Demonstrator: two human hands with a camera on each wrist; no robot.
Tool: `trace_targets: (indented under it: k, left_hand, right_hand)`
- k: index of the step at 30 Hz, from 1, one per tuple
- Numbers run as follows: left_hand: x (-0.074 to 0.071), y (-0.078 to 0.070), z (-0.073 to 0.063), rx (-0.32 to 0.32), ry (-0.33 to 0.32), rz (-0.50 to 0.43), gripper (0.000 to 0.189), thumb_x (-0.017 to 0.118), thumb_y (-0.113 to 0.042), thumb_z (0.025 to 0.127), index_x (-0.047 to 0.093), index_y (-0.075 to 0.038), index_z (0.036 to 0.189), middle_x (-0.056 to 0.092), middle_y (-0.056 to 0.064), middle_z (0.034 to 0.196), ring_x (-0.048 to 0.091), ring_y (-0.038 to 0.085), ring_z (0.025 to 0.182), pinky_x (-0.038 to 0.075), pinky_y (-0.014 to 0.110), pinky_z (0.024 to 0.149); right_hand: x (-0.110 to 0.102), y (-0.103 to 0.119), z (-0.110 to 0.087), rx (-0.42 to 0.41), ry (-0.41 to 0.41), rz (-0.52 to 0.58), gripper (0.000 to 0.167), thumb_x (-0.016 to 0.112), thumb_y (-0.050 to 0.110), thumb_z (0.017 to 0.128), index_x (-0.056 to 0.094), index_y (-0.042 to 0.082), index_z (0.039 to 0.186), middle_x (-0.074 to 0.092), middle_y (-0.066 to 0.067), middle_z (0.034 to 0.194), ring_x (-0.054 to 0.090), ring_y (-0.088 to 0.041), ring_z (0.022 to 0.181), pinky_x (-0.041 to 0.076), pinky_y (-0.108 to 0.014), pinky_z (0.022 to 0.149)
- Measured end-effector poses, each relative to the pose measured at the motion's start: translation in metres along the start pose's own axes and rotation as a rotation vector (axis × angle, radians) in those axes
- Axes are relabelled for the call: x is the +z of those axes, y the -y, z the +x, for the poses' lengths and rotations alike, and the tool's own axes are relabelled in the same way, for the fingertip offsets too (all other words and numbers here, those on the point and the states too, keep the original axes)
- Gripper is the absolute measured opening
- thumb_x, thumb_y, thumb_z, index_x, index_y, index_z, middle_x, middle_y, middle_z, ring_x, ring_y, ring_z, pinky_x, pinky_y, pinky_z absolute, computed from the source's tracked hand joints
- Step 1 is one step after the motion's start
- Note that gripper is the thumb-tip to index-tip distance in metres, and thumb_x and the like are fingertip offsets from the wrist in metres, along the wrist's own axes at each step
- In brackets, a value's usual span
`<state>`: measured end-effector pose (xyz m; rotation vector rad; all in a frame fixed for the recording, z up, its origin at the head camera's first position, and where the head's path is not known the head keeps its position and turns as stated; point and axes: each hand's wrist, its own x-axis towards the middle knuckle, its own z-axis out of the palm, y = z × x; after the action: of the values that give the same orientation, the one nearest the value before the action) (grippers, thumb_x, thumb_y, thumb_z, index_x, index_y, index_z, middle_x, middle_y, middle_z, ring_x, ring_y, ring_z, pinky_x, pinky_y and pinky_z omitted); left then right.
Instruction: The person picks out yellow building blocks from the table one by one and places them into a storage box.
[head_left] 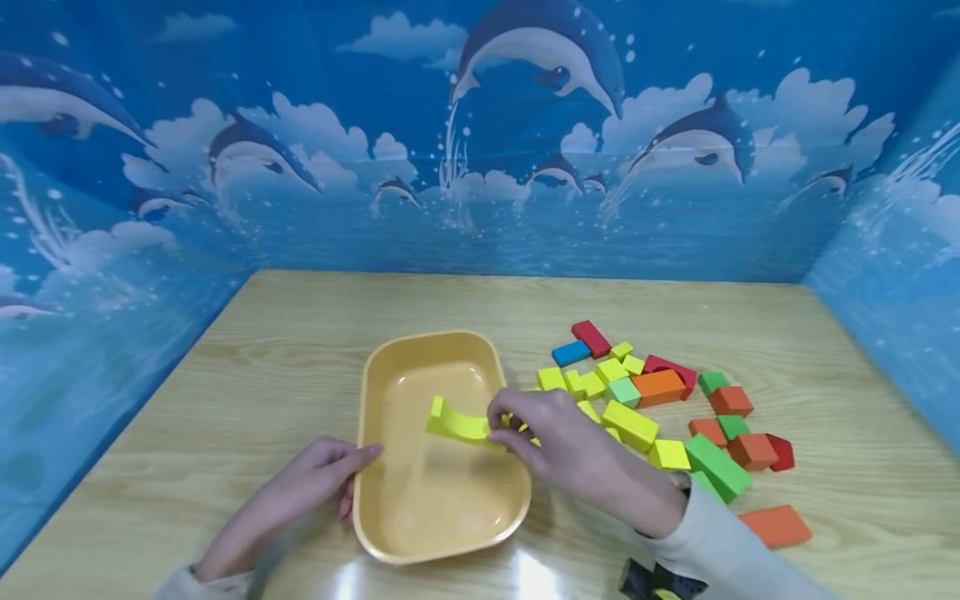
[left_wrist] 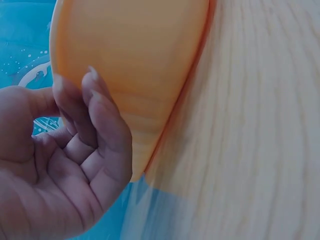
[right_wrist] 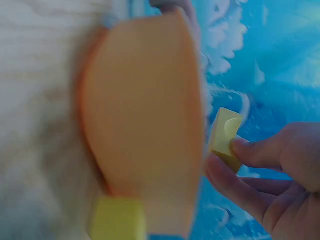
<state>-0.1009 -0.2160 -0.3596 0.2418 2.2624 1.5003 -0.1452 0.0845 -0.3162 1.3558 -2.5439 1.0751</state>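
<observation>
A yellow curved, arch-like block (head_left: 459, 423) is pinched between thumb and fingers of my right hand (head_left: 558, 437), over the right half of a light orange plastic tray (head_left: 442, 554). One end of that block (right_wrist: 227, 130) shows in the right wrist view, beyond the tray's side wall (right_wrist: 145, 115). On the tray's left rim lies the thumb of my left hand (head_left: 322, 475), while the other fingers curl below it outside. From the left wrist view, these fingers (left_wrist: 107, 135) are bent close against the tray wall (left_wrist: 145, 75). The visible tray floor holds nothing.
Loose wooden blocks lie right of the tray: several yellow ones (head_left: 630, 425), a green block (head_left: 717, 468), an orange block (head_left: 658, 388), a blue block (head_left: 572, 353) and a red block (head_left: 591, 339). A dolphin-print curtain (head_left: 480, 225) borders the wooden table (head_left: 300, 333).
</observation>
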Motion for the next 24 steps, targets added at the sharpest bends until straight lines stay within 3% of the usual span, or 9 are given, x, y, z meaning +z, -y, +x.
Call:
trace_targets:
  k: [4,7,12,19,24]
  left_hand:
    - [0.002,0.001,0.002,0.0,0.002,-0.025,0.049,0.043,-0.024,0.103,0.054,0.012,0.071,0.052,0.0,0.054,0.051,0.008,0.047,0.046,0.021,0.046]
    - [0.003,0.003,0.002,-0.007,0.003,-0.041,0.049,0.043,-0.024,0.103,0.054,0.012,0.072,0.053,0.0,0.055,0.051,0.008,0.048,0.046,0.021,0.047]
    - [0.002,0.003,0.002,-0.037,-0.01,-0.077,0.045,0.045,-0.027,0.102,0.058,0.003,0.071,0.053,-0.002,0.055,0.05,0.008,0.049,0.045,0.021,0.049]
    - [0.003,0.004,0.004,-0.037,-0.031,-0.097,0.039,0.045,-0.024,0.101,0.057,-0.006,0.068,0.053,-0.004,0.056,0.05,0.008,0.051,0.047,0.021,0.051]
    - [0.003,0.005,0.003,-0.037,-0.034,-0.127,0.039,0.046,-0.023,0.101,0.059,0.003,0.076,0.058,0.0,0.061,0.06,0.012,0.056,0.055,0.026,0.056]
  right_hand:
    - [0.016,0.004,0.002,-0.019,0.105,-0.062,0.009,0.068,0.003,0.089,0.06,0.008,0.088,0.065,0.001,0.079,0.056,-0.005,0.067,0.048,-0.012,0.058]
    - [0.026,0.01,0.002,-0.002,0.226,-0.115,0.01,0.069,0.006,0.088,0.06,0.011,0.086,0.06,0.005,0.075,0.05,-0.003,0.066,0.045,-0.012,0.058]
    - [0.039,0.02,0.006,-0.038,0.406,-0.17,0.019,0.071,0.01,0.086,0.056,0.016,0.079,0.049,0.012,0.068,0.046,-0.001,0.063,0.039,-0.009,0.056]
    - [0.047,0.026,0.01,-0.073,0.487,-0.172,0.016,0.075,0.012,0.084,0.06,0.017,0.08,0.052,0.014,0.068,0.046,0.003,0.061,0.039,-0.005,0.054]
    - [0.048,0.023,0.011,-0.074,0.504,-0.127,0.009,0.074,0.014,0.085,0.065,0.016,0.086,0.058,0.014,0.074,0.048,0.005,0.064,0.04,-0.004,0.058]
